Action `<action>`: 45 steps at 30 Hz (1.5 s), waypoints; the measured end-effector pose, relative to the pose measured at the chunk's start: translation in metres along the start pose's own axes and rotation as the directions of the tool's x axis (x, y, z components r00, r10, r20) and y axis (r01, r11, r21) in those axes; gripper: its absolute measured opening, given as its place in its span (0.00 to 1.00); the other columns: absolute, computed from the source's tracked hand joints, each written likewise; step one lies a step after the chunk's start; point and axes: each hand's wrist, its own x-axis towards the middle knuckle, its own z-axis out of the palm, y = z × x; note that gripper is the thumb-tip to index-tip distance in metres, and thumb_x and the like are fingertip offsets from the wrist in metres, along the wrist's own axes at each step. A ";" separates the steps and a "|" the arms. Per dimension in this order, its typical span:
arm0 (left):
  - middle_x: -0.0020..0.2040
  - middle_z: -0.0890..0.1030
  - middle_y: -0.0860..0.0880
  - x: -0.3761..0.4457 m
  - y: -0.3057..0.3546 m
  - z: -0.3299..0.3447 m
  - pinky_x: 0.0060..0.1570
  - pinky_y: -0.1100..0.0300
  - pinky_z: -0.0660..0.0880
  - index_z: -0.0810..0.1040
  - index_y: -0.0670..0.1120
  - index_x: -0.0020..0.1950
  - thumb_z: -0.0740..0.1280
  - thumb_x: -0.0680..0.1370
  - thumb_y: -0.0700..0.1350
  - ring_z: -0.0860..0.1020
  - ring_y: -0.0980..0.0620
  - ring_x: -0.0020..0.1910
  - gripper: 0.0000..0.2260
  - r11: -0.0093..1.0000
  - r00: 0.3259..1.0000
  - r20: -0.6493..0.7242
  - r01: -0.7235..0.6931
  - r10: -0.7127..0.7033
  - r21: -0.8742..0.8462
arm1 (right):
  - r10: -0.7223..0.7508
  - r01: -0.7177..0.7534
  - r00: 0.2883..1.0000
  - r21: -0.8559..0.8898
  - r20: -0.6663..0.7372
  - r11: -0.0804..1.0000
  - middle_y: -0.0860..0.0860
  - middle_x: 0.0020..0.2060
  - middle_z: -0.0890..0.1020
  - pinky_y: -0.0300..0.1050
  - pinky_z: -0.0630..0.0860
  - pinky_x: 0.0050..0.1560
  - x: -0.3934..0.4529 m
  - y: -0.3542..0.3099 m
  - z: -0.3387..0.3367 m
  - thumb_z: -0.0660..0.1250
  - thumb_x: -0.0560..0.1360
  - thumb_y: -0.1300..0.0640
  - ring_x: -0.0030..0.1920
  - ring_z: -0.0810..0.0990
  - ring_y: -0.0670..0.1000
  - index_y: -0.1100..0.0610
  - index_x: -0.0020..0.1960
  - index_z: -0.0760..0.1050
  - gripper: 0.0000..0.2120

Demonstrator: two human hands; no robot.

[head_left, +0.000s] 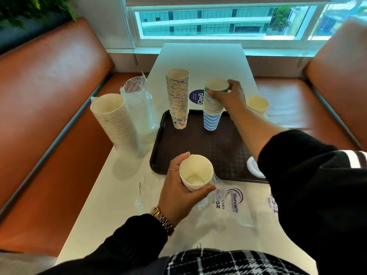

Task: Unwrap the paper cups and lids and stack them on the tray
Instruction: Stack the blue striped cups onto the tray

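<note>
- My right hand reaches across the dark brown plastic tray, fingers curled round the top of the tall stack of blue-and-white zigzag paper cups, which stands upright at the tray's far right
- My left hand grips a short nest of plain white paper cups, mouth up, held just off the tray's near edge
- Crinkled clear plastic wrap hangs at that nest's right side, touching my thumb
- Tall stack of white paper cups with small coloured prints stands on the tray's far left, apart from the blue stack
- Off the tray, left, on the white surface: a leaning stack of plain white cups in clear sleeve, with an emptier clear bag beside it
- Another plain white cup stack sits behind my right wrist
- White round lid at the tray's right edge, partly hidden by my sleeve
- Flat printed wrapper lies near me
</note>
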 end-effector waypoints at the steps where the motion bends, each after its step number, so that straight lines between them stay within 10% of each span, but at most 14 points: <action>1: 0.64 0.68 0.63 0.000 -0.001 0.000 0.60 0.62 0.75 0.62 0.66 0.65 0.75 0.59 0.66 0.72 0.60 0.62 0.38 1.000 1.000 -0.002 -0.005 0.005 -0.004 | 0.015 -0.015 1.000 0.015 0.001 1.000 0.52 0.66 0.75 0.57 0.71 0.67 -0.006 0.006 0.000 0.78 0.52 0.35 0.67 0.73 0.54 0.55 0.72 0.66 0.54; 8: 0.64 0.69 0.64 0.002 0.000 -0.002 0.59 0.75 0.68 0.59 0.63 0.69 0.81 0.60 0.57 0.71 0.67 0.62 0.44 0.998 0.999 0.034 -0.008 0.010 -0.057 | 0.059 -0.050 0.998 0.220 -0.033 0.974 0.54 0.68 0.73 0.50 0.71 0.69 -0.073 0.024 -0.008 0.75 0.73 0.49 0.67 0.72 0.51 0.57 0.74 0.64 0.35; 15: 0.62 0.66 0.66 -0.001 -0.010 0.003 0.56 0.80 0.64 0.52 0.55 0.76 0.83 0.60 0.44 0.69 0.76 0.58 0.53 0.993 1.000 0.009 0.031 -0.030 -0.117 | -0.019 -0.079 0.957 0.327 0.288 0.942 0.49 0.57 0.82 0.31 0.74 0.48 -0.178 0.025 -0.034 0.69 0.77 0.55 0.54 0.80 0.40 0.54 0.66 0.74 0.18; 23: 0.61 0.75 0.53 -0.003 -0.020 0.010 0.52 0.73 0.72 0.62 0.54 0.69 0.83 0.62 0.43 0.75 0.68 0.56 0.43 0.994 0.999 -0.007 0.040 -0.041 -0.098 | -0.062 -0.059 0.807 0.185 0.587 0.981 0.44 0.64 0.76 0.42 0.72 0.66 -0.236 0.038 -0.031 0.81 0.63 0.51 0.65 0.74 0.43 0.48 0.73 0.65 0.43; 45: 0.58 0.72 0.63 -0.004 -0.017 0.011 0.51 0.75 0.72 0.60 0.64 0.63 0.82 0.63 0.47 0.74 0.71 0.56 0.39 0.997 0.999 -0.034 0.012 -0.014 -0.073 | -0.072 -0.192 0.810 0.379 0.583 0.905 0.50 0.64 0.76 0.42 0.74 0.59 -0.239 0.040 -0.020 0.72 0.63 0.58 0.66 0.74 0.50 0.46 0.69 0.66 0.36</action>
